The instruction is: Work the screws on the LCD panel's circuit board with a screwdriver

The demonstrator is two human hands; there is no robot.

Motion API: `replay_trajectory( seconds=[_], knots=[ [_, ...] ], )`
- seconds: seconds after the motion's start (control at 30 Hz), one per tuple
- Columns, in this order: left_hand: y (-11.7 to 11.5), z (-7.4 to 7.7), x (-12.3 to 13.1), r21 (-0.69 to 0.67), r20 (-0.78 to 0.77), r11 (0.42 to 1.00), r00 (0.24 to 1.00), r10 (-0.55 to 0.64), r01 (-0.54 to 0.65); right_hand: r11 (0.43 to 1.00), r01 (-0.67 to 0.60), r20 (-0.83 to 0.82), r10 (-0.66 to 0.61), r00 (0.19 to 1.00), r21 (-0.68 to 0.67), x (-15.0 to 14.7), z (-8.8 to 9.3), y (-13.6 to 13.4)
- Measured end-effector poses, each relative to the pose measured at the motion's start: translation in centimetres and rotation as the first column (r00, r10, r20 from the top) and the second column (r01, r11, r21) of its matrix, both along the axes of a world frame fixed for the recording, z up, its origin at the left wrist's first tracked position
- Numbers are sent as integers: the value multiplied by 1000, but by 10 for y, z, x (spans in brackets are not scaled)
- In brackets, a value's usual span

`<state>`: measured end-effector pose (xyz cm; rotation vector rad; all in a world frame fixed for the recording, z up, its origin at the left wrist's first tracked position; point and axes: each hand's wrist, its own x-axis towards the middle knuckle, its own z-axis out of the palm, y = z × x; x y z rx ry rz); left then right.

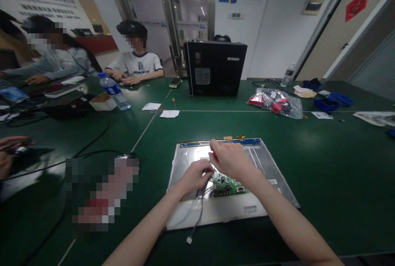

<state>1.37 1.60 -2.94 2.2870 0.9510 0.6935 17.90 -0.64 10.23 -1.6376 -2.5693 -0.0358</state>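
Observation:
A flat display panel lies back-side up on the green table, with a green circuit board on its metal back. My right hand is closed over a red-handled screwdriver, mostly hidden by the fingers and held over the board's upper left corner. Beside it, my left hand is curled with its fingertips together at the board's left edge; what they pinch, if anything, is hidden. From under that hand a thin cable runs down across the panel to a white plug past its front edge.
Behind the panel stands a black computer case. To the right are a clear bag with red items and blue straps. A water bottle, paper pieces and black cables lie leftward. Other people sit at the left.

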Motion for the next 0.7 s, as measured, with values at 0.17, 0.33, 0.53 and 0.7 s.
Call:
replay_trajectory(
  seconds=[0.17,0.33,0.53,0.7],
  knots=[
    [-2,2,1,-26,2,999,999,34,-34,997,-49,-26,47,999,-59,2,10,1],
    [-4,3,1,-59,-11,998,999,36,-37,996,16,-4,-17,1000,-84,-6,14,3],
    [-1,2,-1,-37,14,999,1000,6,-5,999,-28,-22,27,999,-32,5,10,5],
    [-2,3,-1,-23,11,1000,1000,1,-1,995,-91,-62,89,994,-44,10,9,9]
  ],
)
